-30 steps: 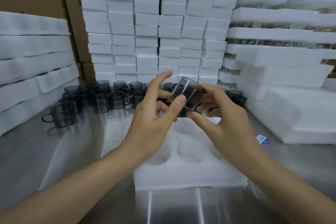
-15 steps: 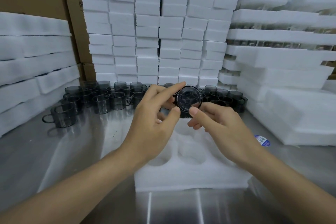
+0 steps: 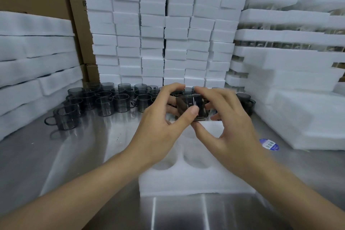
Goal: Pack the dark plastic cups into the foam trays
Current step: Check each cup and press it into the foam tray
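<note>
Both hands hold one dark see-through plastic cup in the air above a white foam tray that lies on the steel table. My left hand pinches the cup from the left, thumb on its front and fingers curled over its top. From the right, my right hand grips it with fingers over the top and thumb under it. Two round hollows of the tray show below my hands. Several more dark cups with handles stand in rows on the table behind and to the left.
Stacks of white foam blocks rise at the back. Long foam trays pile up at the left, and more of them at the right. A blue label lies on the steel table to the right of the tray.
The cup has been turned in my hands: its round end faced me half a second ago, now its side does. My right fingers have moved over its top.
</note>
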